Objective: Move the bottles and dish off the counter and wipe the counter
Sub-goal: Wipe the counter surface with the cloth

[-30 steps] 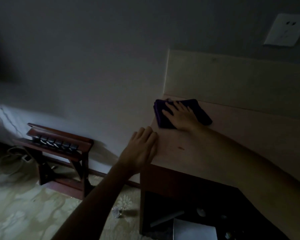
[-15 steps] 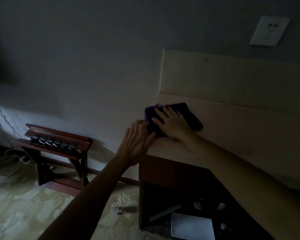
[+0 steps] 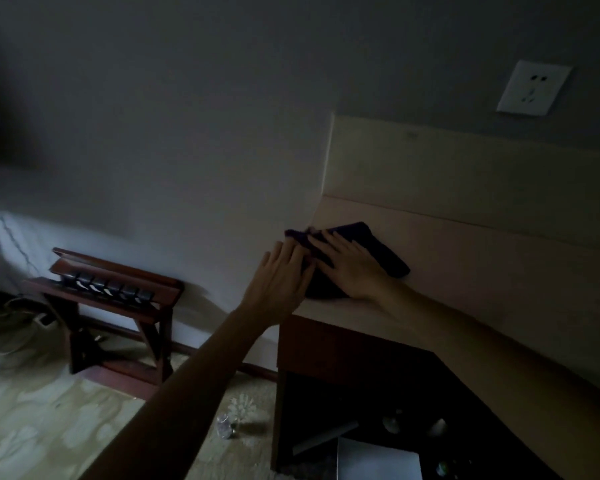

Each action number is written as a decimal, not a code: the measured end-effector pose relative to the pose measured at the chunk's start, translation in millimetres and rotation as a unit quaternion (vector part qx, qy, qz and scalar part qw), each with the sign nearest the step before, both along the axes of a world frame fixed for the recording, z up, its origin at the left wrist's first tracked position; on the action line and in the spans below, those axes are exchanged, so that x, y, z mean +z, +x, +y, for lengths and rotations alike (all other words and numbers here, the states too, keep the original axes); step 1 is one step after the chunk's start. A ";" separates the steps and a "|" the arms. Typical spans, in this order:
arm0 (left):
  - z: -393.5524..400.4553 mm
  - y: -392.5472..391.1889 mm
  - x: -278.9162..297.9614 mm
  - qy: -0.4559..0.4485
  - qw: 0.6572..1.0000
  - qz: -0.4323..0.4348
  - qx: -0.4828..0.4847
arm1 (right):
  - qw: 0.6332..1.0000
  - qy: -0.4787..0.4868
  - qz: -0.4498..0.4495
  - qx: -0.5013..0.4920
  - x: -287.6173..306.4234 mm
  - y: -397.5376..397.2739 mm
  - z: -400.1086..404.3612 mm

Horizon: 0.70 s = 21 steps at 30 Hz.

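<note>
A dark purple cloth (image 3: 378, 247) lies at the left end of the pale wooden counter (image 3: 482, 271), its edge hanging slightly over the counter's left side. My right hand (image 3: 350, 265) lies flat on the cloth with fingers spread, pressing it down. My left hand (image 3: 281, 282) rests at the counter's left edge, fingers extended and touching the cloth's near-left part. No bottles or dish stand on the visible counter. The room is dim.
A dark wooden folding rack (image 3: 115, 306) stands on the patterned carpet to the left. A small shiny object (image 3: 227, 426) lies on the floor by the cabinet. Below the counter an open shelf (image 3: 361, 438) holds a white sheet and small items. A wall socket (image 3: 532, 88) sits upper right.
My right hand has slid the cloth leftward to the counter's left edge. My left hand has moved up along the edge and now touches the cloth.
</note>
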<state>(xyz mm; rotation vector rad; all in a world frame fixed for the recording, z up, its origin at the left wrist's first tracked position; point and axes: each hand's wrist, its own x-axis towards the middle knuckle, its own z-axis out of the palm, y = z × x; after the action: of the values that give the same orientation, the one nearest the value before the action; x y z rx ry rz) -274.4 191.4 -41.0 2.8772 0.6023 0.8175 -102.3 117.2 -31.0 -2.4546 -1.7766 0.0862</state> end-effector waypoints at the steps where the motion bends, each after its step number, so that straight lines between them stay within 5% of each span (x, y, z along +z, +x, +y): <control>1: 1.6 -2.4 -5.8 -0.003 1.000 0.010 0.001 | 1.000 0.002 0.000 -0.007 0.0 11.2 15.6; 11: 7.0 3.9 -9.4 0.041 0.997 0.065 -0.010 | 1.000 -0.014 -0.003 0.001 3.7 101.5 124.5; 21: -62.3 100.6 18.1 -0.039 0.992 0.092 -0.081 | 0.998 -0.004 0.016 0.059 10.2 120.8 117.7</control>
<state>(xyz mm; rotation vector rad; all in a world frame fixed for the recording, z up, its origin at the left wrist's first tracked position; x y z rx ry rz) -173.8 129.1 -22.9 2.9020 0.3995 0.4981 18.5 234.8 -20.8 -2.3380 -1.9088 0.1421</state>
